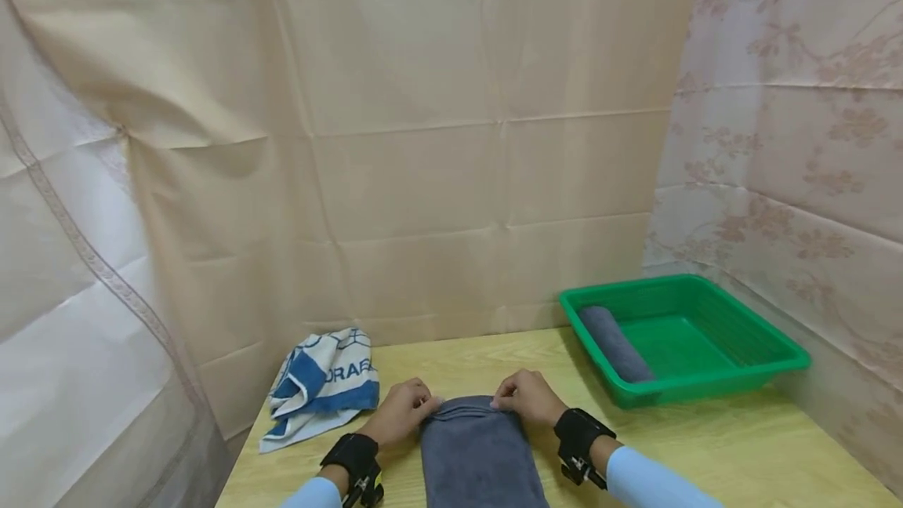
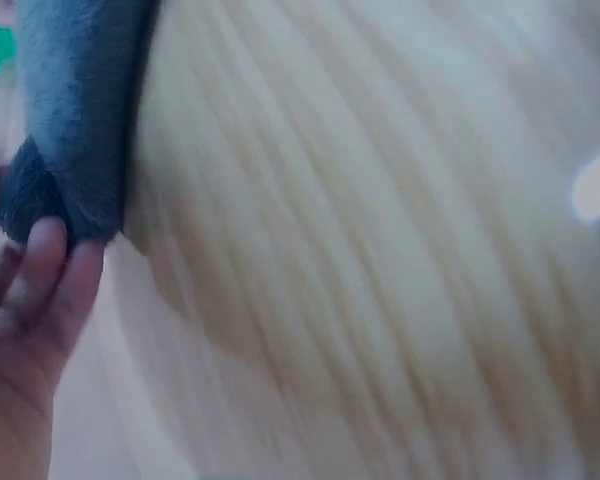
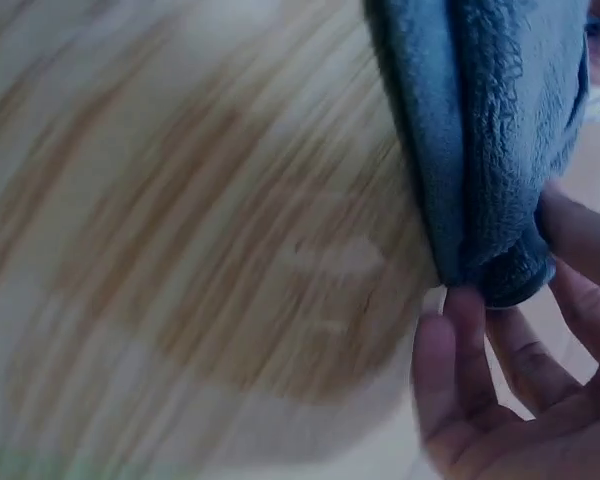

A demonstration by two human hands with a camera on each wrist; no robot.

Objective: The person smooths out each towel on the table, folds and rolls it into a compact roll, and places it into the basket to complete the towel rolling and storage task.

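Note:
A grey towel (image 1: 481, 457), folded into a long strip, lies on the table in front of me, its near end cut off by the bottom of the head view. The far end is turned over in a small fold or roll. My left hand (image 1: 404, 414) pinches the far left corner, and in the left wrist view its fingers (image 2: 48, 262) curl at the towel's edge (image 2: 80, 110). At the far right corner, my right hand (image 1: 531, 398) grips the cloth between thumb and fingers. The right wrist view shows the rolled end (image 3: 515, 270) between those fingers.
A green basket (image 1: 712, 386) stands at the back right, with a rolled grey towel (image 1: 615, 343) along its left side. On the left lies a crumpled blue and white towel (image 1: 328, 382). Beige cloth (image 1: 423, 179) hangs behind the wooden table (image 1: 705, 445).

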